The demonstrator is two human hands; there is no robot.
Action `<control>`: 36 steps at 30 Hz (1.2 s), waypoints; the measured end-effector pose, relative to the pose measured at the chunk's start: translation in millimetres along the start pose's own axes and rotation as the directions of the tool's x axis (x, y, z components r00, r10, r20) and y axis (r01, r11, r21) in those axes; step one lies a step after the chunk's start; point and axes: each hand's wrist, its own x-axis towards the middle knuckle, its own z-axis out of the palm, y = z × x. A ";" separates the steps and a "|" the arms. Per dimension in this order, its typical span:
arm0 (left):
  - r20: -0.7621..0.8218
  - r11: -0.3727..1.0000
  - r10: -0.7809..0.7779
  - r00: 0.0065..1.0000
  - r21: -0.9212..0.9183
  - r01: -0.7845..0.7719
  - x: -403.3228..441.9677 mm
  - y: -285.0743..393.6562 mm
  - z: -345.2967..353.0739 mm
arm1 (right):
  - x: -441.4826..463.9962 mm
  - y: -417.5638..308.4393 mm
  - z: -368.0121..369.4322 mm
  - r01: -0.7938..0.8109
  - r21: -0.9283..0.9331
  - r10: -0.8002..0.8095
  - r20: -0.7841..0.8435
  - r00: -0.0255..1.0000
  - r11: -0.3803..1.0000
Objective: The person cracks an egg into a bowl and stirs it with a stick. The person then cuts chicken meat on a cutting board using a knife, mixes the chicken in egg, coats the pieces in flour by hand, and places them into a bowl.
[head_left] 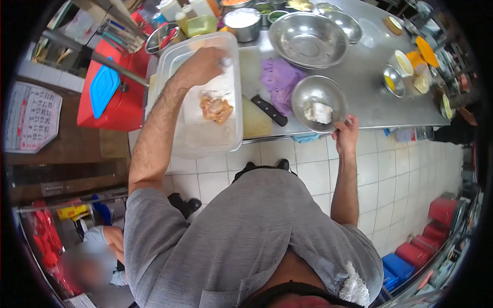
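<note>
My left hand [205, 64] is inside a clear plastic tub [238, 102], over white flour [218, 82]. Its fingers are curled, with something whitish at the fingertips that I cannot make out. Below it in the tub lies a piece of raw, marinated-looking meat [215, 109], partly on the flour. My right hand [347, 132] grips the near right rim of a steel bowl [331, 88] at the counter's edge. Inside that bowl is a flour-coated piece [322, 113]. A black-handled knife [269, 110] lies between tub and bowl, beside a purple cloth [280, 82].
A large steel bowl [308, 41] stands behind the smaller one. A pot of white powder [242, 23] and several containers line the back. At the left is a red box [110, 84] with a blue lid. Another person [105, 241] is at lower left.
</note>
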 end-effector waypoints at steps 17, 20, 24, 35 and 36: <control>0.308 0.974 -0.085 0.947 0.227 0.014 -8.0 -114.0 83.4 | 16.1 19.6 3.2 -0.069 -0.047 0.070 0.035 0.997 0.997; 0.103 0.981 -0.111 0.988 0.170 0.093 -7.6 -107.0 83.7 | 17.8 20.3 3.1 -0.079 -0.029 0.080 0.046 0.996 0.996; 0.317 0.973 -0.023 0.948 0.225 -0.051 -14.6 -119.8 101.4 | 19.3 19.9 3.9 -0.079 -0.031 0.080 0.036 0.996 0.996; 0.285 0.957 0.151 0.947 0.197 -0.212 -17.0 -132.3 115.9 | 17.4 19.4 5.9 -0.076 -0.025 0.077 0.035 0.996 0.997; 0.340 0.968 0.036 0.940 0.221 -0.117 -14.7 -115.1 109.9 | 16.6 18.5 6.5 -0.076 -0.033 0.077 0.033 0.996 0.997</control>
